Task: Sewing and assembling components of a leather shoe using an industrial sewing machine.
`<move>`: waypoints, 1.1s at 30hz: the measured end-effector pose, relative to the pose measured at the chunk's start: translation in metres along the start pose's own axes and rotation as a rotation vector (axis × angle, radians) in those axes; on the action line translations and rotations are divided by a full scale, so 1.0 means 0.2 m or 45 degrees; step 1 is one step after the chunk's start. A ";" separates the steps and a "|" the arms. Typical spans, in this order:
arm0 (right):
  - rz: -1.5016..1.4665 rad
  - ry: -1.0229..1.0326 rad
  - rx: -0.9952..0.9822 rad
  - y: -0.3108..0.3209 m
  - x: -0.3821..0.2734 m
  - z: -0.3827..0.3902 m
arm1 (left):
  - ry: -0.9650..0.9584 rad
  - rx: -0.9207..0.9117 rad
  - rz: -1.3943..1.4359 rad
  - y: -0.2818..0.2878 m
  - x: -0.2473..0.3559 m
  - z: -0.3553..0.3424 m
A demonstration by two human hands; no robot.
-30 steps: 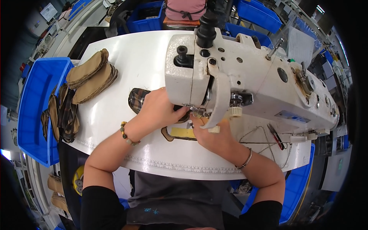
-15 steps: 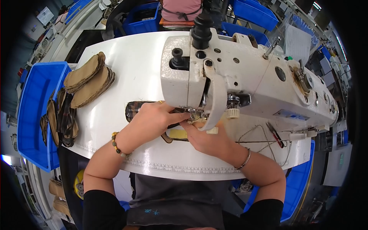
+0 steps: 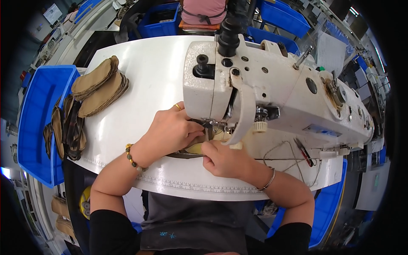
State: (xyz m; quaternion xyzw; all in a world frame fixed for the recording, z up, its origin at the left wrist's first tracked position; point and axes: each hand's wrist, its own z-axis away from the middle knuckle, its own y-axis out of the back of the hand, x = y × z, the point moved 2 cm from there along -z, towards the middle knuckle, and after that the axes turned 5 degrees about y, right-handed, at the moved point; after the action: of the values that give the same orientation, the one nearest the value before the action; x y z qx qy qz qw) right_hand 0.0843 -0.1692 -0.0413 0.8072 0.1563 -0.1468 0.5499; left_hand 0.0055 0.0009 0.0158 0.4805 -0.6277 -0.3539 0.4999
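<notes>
A white sewing machine (image 3: 280,85) stands over the white table, its presser foot (image 3: 216,127) low between my hands. My left hand (image 3: 172,131) pinches the edge of a dark-trimmed fabric piece (image 3: 183,155) just left of the foot. Close in front of the foot, my right hand (image 3: 225,158) has its fingers curled on the same piece. Most of the fabric is hidden under my hands and the machine head; a brown-edged strip and a yellowish patch show between them.
Two stacks of tan fabric pieces (image 3: 104,94) lie at the table's left. Dark and tan pieces (image 3: 75,131) hang over the rim of a blue bin (image 3: 37,123). Thread snips (image 3: 303,152) and loose cord (image 3: 276,149) lie right of my right hand. A printed ruler (image 3: 204,188) runs along the near edge.
The fabric piece has turned, and its dark plaid end no longer shows left of my left hand. My left fingers have curled in; my right hand has drawn slightly nearer me.
</notes>
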 end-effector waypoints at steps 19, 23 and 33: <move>0.580 0.226 0.210 0.06 -0.07 0.02 | -0.032 0.036 -0.042 -0.03 0.03 0.01; 0.408 0.076 0.075 0.03 -0.10 0.02 | -0.059 0.071 0.123 -0.04 0.01 0.02; 0.307 0.028 -0.008 0.02 -0.09 0.02 | -0.059 0.003 0.176 -0.10 0.00 0.04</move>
State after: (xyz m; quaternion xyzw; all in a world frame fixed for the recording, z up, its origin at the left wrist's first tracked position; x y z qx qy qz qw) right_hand 0.0686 -0.1763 -0.0325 0.8199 0.0645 -0.0704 0.5645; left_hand 0.0032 -0.0040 -0.0042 0.4283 -0.6712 -0.3289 0.5077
